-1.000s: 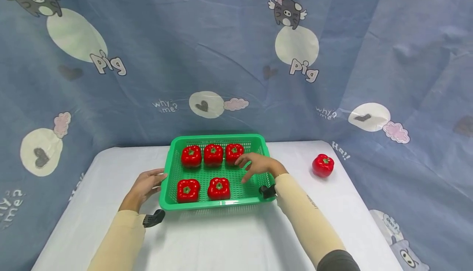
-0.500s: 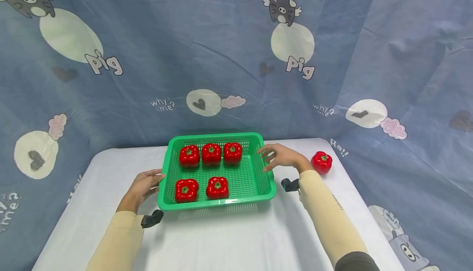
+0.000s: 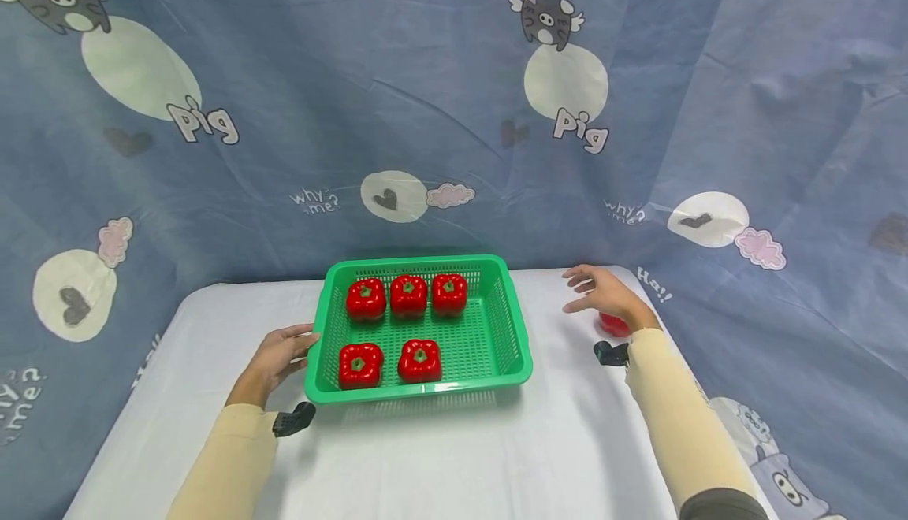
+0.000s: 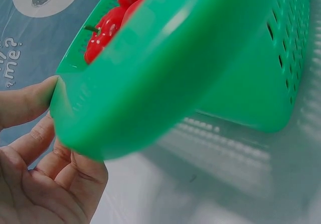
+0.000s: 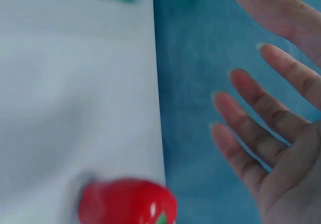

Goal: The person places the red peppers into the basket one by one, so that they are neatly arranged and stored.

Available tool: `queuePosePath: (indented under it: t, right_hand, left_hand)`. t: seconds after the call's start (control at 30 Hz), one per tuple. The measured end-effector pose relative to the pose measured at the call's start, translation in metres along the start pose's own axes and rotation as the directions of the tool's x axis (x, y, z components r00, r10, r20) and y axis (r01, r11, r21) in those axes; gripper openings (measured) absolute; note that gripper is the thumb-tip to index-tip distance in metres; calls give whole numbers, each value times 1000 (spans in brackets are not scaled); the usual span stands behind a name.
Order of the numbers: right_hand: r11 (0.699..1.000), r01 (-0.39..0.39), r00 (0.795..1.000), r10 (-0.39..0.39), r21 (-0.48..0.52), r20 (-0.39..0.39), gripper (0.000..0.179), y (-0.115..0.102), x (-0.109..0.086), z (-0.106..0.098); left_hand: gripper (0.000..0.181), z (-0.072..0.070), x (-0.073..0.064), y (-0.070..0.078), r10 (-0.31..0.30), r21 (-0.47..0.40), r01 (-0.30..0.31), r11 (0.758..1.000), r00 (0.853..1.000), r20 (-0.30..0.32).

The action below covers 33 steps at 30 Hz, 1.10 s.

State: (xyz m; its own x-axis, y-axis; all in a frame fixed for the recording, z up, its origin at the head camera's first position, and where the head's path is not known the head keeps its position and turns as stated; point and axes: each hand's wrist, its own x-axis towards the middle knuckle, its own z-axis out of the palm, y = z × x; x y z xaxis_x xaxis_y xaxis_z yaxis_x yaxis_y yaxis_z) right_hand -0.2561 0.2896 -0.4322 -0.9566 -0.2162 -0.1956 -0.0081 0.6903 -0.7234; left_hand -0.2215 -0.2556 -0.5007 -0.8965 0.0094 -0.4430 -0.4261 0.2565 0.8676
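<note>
With thumb at the top and fingers beneath, my left hand (image 3: 279,356) pinches the left rim of a green plastic basket (image 3: 521,323). In the left wrist view that rim (image 4: 150,78) fills the middle. Inside sit several red bell peppers: three along the back, among them a left one (image 3: 366,300), and two in front, including one (image 3: 420,362) near the middle. My right hand (image 3: 603,293) hovers right of the basket, fingers spread and holding nothing. Below and behind it, partly hidden, lies a lone red bell pepper (image 3: 613,326); the right wrist view shows that pepper (image 5: 125,201) low in frame.
A white-covered table (image 3: 440,457) carries everything. Behind it hangs a blue printed cloth (image 3: 454,110), with the table's far edge against it. The lone pepper is near the table's right edge.
My right hand has left the basket and moved right to the lone pepper, now partly covering it. My left hand has stayed at the rim. The basket and its peppers have kept their places.
</note>
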Motion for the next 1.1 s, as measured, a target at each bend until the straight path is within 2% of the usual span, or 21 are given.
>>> queuePosePath:
  t: [0.17, 0.43, 0.53, 0.67, 0.83, 0.97, 1.1]
  right_hand:
    - [998, -62, 994, 61, -10, -93, 64, 17, -8, -14]
    - [982, -189, 963, 184, -10, -196, 70, 44, -15, -24]
    - [976, -215, 955, 208, -11, -212, 75, 53, -16, -24]
    - [970, -240, 944, 242, 38, -226, 77, 66, -17, -19]
    - [959, -270, 919, 282, 82, -276, 77, 78, -16, -12]
    - [943, -311, 906, 332, 116, -261, 82, 84, -12, -10]
    - [936, -333, 908, 351, 113, -231, 84, 91, -12, -7]
  left_hand:
    - [57, 0, 0, -1, -5, 4, 5, 1000, 1000, -3]
    - [56, 0, 0, -1, -18, 13, 18, 1000, 1000, -12]
    - [56, -1, 0, -1, -18, 15, 19, 1000, 1000, -11]
    - [56, -1, 1, -1, -13, 15, 14, 1000, 1000, -9]
    - [56, 0, 0, -1, -18, 10, 18, 1000, 1000, -12]
    - [56, 0, 0, -1, -18, 12, 18, 1000, 1000, -15]
    - [56, 0, 1, -1, -12, 17, 13, 1000, 1000, -12]
